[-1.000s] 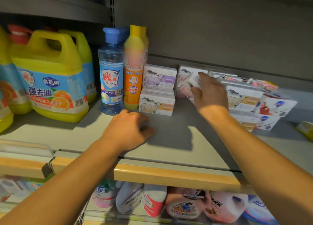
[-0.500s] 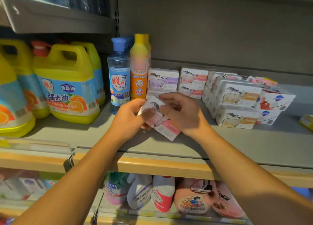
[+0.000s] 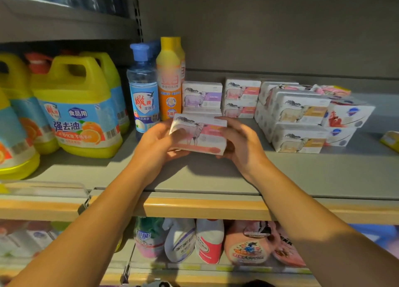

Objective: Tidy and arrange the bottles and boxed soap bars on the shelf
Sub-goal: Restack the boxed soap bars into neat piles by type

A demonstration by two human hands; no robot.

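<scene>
Held soap box [image 3: 199, 133] hid the box behind it. Small print on blue-capped bottle [image 3: 143, 92] was unreadable. Far-left yellow jug [image 3: 13, 135] and yellow pkg [image 3: 391, 139] at right were cut off by frame edges.

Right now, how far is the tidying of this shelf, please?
Partly done. The blue-capped bottle and the orange bottle stand upright beside neat stacks of purple and pink soap boxes. In hand: the left hand and right hand hold one pink soap box above the shelf, not yet placed. Left: the boxes on the right sit at skewed angles.
</scene>
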